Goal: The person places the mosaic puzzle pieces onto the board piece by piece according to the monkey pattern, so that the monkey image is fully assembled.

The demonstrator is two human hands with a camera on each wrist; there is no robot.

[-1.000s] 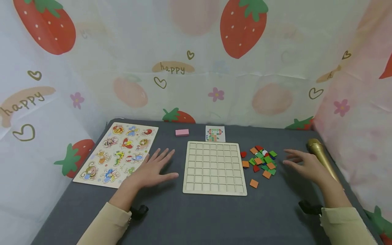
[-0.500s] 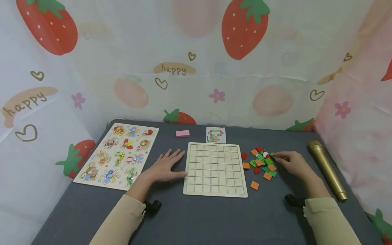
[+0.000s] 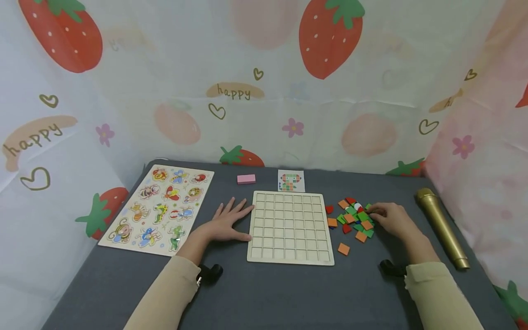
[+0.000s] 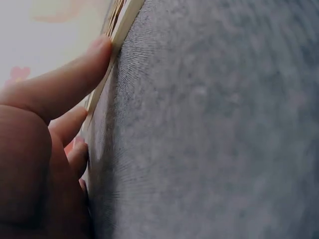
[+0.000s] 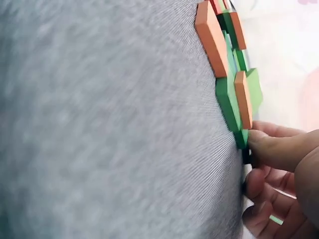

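Observation:
My left hand [image 3: 224, 225] lies beside the pale wooden grid board [image 3: 290, 228], fingers spread and thumb at its left edge. In the left wrist view, the thumb and a fingertip touch the side of the board [image 4: 124, 22]. My right hand [image 3: 392, 219] is at the right side of a pile of small coloured tiles [image 3: 350, 219], thumb and index finger pinching a small tile there. From the right wrist, the thumb tip sits by a green tile [image 5: 228, 104] and an orange tile [image 5: 243, 99]; the pinched tile is mostly hidden behind the fingers.
A card with a coloured grid pattern [image 3: 290, 180] lies behind the board, with a pink block [image 3: 246, 179] to its left. An insect picture board [image 3: 158, 208] is at the left. A gold microphone-shaped object [image 3: 443, 231] lies far right. A printed curtain encloses the table.
My right hand has moved left to the tile pile and closed its fingers there. My left hand has moved right, up to the grid board's left edge.

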